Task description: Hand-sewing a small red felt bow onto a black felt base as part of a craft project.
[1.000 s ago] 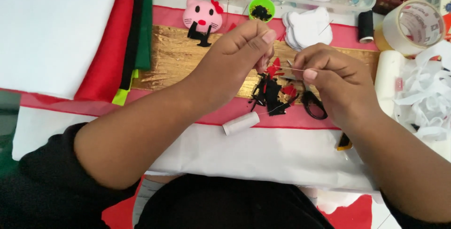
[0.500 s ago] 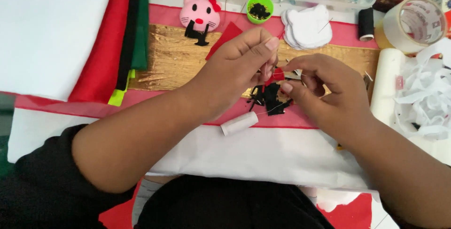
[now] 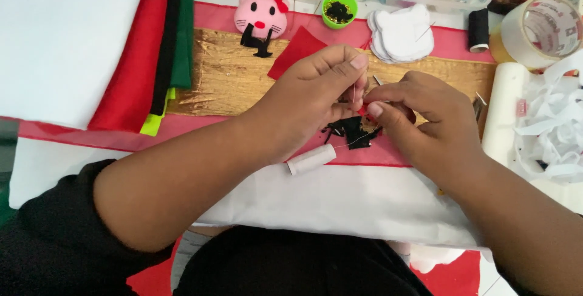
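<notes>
left hand (image 3: 316, 95): pinching small red piece (image 3: 362, 110), maybe felt
right hand (image 3: 425, 120): pinching same piece
white spool (image 3: 311, 159): 6 o'clock of hands

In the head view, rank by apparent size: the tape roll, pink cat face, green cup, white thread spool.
Largest to smallest:
1. tape roll
2. pink cat face
3. white thread spool and green cup: too alike to rank; the spool lies nearer the camera.
</notes>
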